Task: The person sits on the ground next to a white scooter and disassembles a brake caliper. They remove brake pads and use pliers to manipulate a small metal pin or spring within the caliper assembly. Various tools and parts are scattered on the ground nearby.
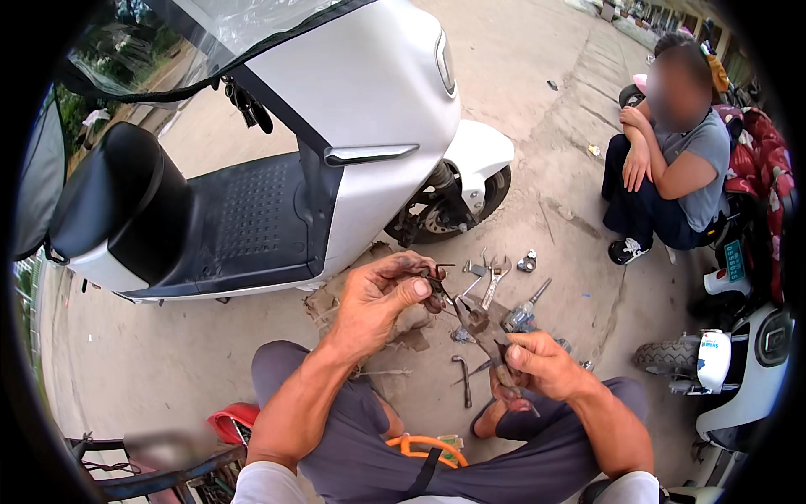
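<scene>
My left hand (379,294) is raised in front of me, its thumb and fingers pinched on a small dark piece (436,278) with thin ends sticking out. What exactly this piece is cannot be made out. In my right hand (544,366) I grip a worn pair of pliers (473,317), fingers wrapped round the handles. The head of the pliers points up and left toward my left fingertips, close to the dark piece. Whether the jaws touch it is unclear.
Several tools lie on the ground beyond my hands, among them wrenches (495,281) and a grey metal tool (527,308); a bent-ended wrench (464,383) lies nearer. A white scooter (361,109) stands ahead left. A person (672,160) squats at right near another scooter (747,386).
</scene>
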Available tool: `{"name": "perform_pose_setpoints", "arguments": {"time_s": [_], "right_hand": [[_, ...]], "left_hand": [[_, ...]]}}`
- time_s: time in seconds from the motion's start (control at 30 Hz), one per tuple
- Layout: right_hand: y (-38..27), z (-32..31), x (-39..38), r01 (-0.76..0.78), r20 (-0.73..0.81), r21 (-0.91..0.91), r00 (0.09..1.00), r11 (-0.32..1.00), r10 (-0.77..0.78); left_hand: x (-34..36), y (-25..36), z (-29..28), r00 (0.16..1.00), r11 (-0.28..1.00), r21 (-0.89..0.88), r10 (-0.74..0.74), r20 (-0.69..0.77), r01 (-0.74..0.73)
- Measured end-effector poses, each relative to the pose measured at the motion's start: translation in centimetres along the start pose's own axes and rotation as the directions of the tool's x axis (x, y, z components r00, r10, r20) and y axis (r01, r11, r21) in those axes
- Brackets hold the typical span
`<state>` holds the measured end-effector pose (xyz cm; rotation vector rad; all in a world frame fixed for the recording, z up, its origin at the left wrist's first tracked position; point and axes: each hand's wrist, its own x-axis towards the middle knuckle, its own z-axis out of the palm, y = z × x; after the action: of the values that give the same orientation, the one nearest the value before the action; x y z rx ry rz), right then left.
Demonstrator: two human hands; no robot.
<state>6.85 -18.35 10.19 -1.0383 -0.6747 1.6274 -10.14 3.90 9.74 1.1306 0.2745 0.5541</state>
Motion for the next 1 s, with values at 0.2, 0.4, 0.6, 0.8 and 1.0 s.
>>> {"name": "perform_pose_setpoints", "arguments": {"time_s": [0.2, 0.4, 0.6, 0.8, 1.0], "right_hand": [[0.2, 0.1, 0.2, 0.037, 0.048, 0.036, 0.998, 0.999, -0.039], [0.2, -0.1, 0.5, 0.016, 0.082, 0.065, 0.996, 0.998, -0.022], [0.7, -0.1, 0.5, 0.089, 0.098, 0.061, 0.991, 0.994, -0.095], [0.6, 0.2, 0.3, 0.089, 0.043, 0.062, 0.995, 0.994, -0.092], [0.6, 0.3, 0.6, 0.137, 0.084, 0.060, 0.986, 0.989, -0.142]], "left_hand": [[-0.1, 0.5, 0.4, 0.999, 0.987, -0.156, -0.025, 0.026, 0.029], [-0.1, 0.6, 0.5, 0.999, 0.974, -0.221, -0.044, 0.032, 0.050], [0.1, 0.7, 0.7, 0.998, 0.960, -0.274, -0.042, 0.057, 0.056], [0.2, 0.7, 1.0, 0.996, 0.953, -0.298, -0.030, 0.079, 0.052], [0.2, 0.4, 0.9, 0.995, 0.948, -0.311, -0.037, 0.096, 0.066]]}}
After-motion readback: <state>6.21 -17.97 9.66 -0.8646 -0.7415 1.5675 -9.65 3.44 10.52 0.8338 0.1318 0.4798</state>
